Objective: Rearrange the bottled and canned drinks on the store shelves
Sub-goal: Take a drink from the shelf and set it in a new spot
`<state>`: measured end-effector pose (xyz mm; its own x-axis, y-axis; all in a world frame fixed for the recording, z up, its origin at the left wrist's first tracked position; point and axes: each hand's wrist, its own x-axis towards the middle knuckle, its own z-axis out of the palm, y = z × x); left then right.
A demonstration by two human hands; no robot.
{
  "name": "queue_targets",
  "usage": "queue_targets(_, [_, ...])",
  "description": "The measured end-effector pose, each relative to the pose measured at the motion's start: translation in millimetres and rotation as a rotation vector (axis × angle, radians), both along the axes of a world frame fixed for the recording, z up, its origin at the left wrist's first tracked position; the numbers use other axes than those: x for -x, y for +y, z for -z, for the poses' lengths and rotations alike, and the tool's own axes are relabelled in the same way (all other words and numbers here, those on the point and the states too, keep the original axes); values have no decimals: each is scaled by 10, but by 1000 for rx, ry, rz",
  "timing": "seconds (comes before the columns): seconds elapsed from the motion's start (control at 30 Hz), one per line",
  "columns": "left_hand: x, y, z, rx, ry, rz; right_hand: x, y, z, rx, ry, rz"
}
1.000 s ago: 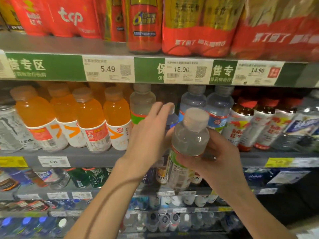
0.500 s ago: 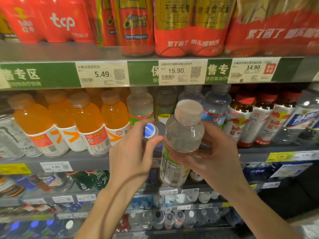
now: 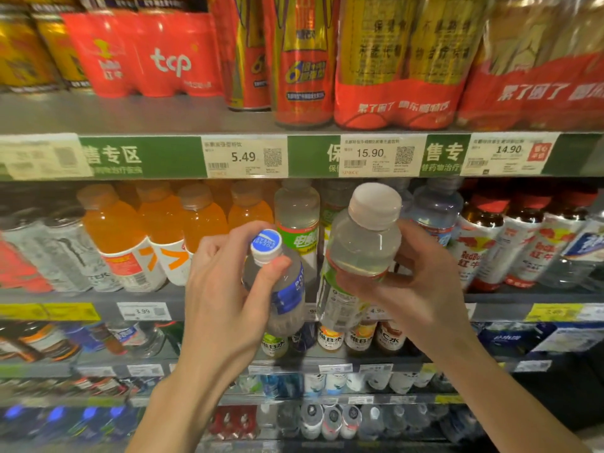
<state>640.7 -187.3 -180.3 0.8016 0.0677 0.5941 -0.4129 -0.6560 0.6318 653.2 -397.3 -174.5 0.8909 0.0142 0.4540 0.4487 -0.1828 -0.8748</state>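
Gripping a small clear plastic bottle with a blue cap and blue label (image 3: 277,282), the left hand (image 3: 225,289) has its fingers curled round the neck and its thumb pressed on the shoulder just under the cap. This bottle hangs in front of the middle shelf's edge (image 3: 81,297), clear of the row behind. Just beside it, the right hand (image 3: 421,286) wraps its fingers round a larger clear plastic bottle with a pale wide cap and a green-and-white label (image 3: 359,256), tilted slightly left and also held out in front of the shelf. The two bottles are near each other without touching. Behind them on the middle shelf stand orange-drink bottles with white labels (image 3: 130,240) to the left, a similar clear bottle with a green label (image 3: 297,223) between the hands, and red-and-white labelled bottles (image 3: 483,253) to the right. Price tags (image 3: 246,156) line the green strip above, under red multipacks (image 3: 143,53).
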Motion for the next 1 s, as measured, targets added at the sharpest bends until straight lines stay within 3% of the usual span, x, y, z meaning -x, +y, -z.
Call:
queue_targets(0.13, [74, 50, 53, 99, 62, 71, -51, 36, -9, -53, 8, 53])
queue_targets(0.3, [147, 97, 119, 182, 122, 72, -160, 68, 79, 49, -25, 167])
queue_targets(0.63, [206, 146, 169, 225, 222, 56, -327, 188, 228, 190, -143, 392])
queue_targets(1.0, [140, 145, 245, 252, 339, 66, -429, 284, 402, 204, -128, 484])
